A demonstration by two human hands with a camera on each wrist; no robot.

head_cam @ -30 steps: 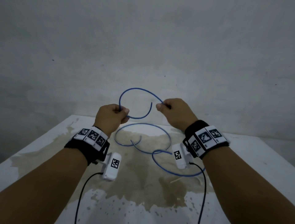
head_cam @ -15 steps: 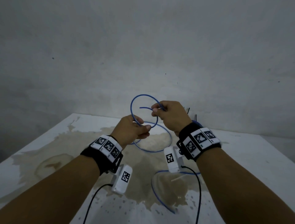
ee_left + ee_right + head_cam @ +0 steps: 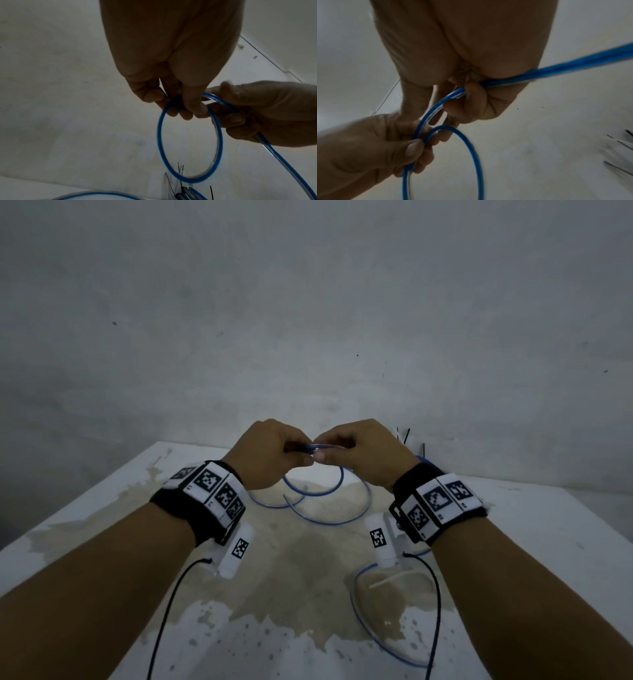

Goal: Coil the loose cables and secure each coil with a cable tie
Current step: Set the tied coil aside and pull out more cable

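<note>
A thin blue cable (image 3: 329, 491) is held up over the table, one small loop (image 3: 188, 178) hanging below my hands. My left hand (image 3: 274, 453) pinches the top of that loop between thumb and fingers (image 3: 193, 108). Right beside it my right hand (image 3: 356, 450) grips the cable, which passes through its curled fingers (image 3: 471, 94) and runs out behind the palm. The two hands touch at the fingertips. The cable's loose length (image 3: 373, 642) trails over the table to the near right. A pale cable tie (image 3: 394, 579) lies on the table below my right wrist.
The white table (image 3: 102, 525) has a large brown stain in its middle and stands against a grey wall. A bunch of thin black cable ties (image 3: 404, 436) sticks up at the far right behind my right hand. Black cords hang from both wrist cameras.
My hands have come together from apart. The wide raised arc of cable is now a small loop pinched where my fingertips meet, and both hands sit lower, over the table.
</note>
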